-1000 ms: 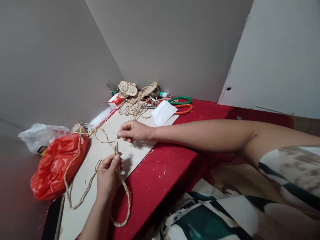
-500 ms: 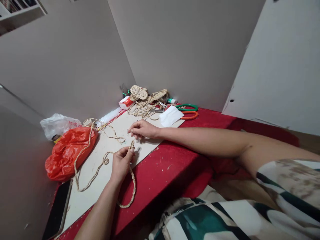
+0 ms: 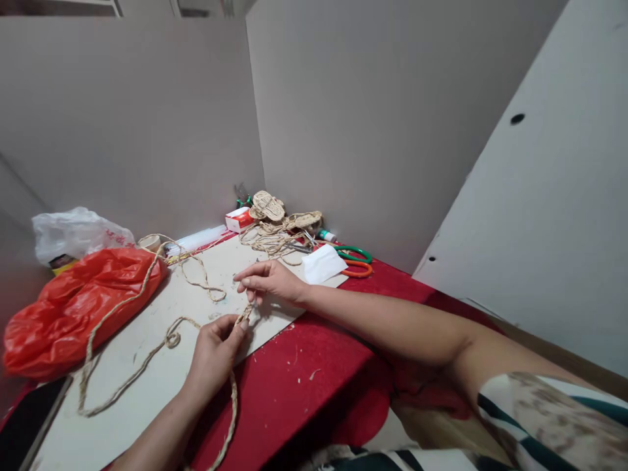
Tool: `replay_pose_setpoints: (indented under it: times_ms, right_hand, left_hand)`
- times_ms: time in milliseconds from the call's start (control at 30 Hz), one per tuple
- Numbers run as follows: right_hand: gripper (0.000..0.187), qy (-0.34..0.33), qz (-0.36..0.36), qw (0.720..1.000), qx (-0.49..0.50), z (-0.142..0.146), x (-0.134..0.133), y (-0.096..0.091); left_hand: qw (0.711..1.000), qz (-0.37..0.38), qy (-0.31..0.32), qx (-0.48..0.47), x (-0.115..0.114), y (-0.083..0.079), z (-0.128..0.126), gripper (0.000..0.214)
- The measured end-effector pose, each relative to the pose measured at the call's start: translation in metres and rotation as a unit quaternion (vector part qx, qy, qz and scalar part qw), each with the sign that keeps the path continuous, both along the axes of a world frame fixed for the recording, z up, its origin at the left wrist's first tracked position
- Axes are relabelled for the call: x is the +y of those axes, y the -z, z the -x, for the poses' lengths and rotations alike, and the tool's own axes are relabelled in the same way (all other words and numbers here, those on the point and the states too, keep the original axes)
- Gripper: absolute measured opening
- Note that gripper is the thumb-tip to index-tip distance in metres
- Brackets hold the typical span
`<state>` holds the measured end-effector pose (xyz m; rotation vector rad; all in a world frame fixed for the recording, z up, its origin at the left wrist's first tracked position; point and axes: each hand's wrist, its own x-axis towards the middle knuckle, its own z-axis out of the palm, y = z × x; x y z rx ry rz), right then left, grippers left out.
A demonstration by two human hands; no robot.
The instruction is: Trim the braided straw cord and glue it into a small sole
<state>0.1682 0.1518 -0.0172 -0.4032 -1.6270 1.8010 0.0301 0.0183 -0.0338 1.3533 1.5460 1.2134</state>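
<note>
My left hand (image 3: 213, 350) pinches a braided straw cord (image 3: 233, 405) close to its folded end. From that hand the cord hangs down over the table's front edge, and another length loops away to the left across the board. Just above the folded end is my right hand (image 3: 275, 281), its thumb and fingers drawn together close to the cord. Anything between those fingertips is too small to make out. Behind my right hand lies a white paper piece (image 3: 324, 263), partly over scissors with a green handle loop (image 3: 356, 252) and an orange one.
A pale board (image 3: 142, 366) covers part of the red tabletop (image 3: 294, 373). An orange-red plastic bag (image 3: 93, 307) and a clear bag (image 3: 78, 232) lie left. Small woven straw soles (image 3: 267, 206), tangled cord (image 3: 269, 239) and a red-white box (image 3: 239, 220) stand by the corner walls.
My right hand has come down to the cord's folded end, near my left fingertips. The view has shifted, so the table items appear further left and lower.
</note>
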Motion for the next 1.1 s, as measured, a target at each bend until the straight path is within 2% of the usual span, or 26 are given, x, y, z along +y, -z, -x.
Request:
replay_pose_setpoints:
  times_ms: [167,367,533,700,867,1100]
  right_hand:
    - [0.035,0.018,0.001,1.000,0.004,-0.006,0.005,0.003]
    - [0.043,0.086,0.011,0.996,-0.017,-0.007,0.019,0.006]
    - [0.045,0.110,-0.025,0.993,-0.032,-0.006,0.025,0.009]
    - [0.041,0.124,-0.096,0.986,-0.053,-0.010,0.022,0.005]
    - [0.040,0.119,-0.261,0.950,-0.120,-0.014,0.021,-0.001]
    - [0.033,0.083,-0.318,0.936,-0.127,-0.012,0.025,0.004]
  left_hand:
    - [0.998,0.052,0.032,-0.012,0.007,0.004,0.001,0.036]
    - [0.998,0.008,0.050,-0.038,0.010,0.008,-0.004,0.028]
    - [0.997,0.023,0.078,0.002,0.009,0.011,-0.004,0.027]
    - [0.993,0.031,0.105,0.038,0.009,0.013,0.000,0.029]
    - [0.993,0.044,0.109,0.034,0.008,0.014,0.001,0.031]
    - [0.993,0.045,0.107,-0.007,0.005,0.011,0.003,0.034]
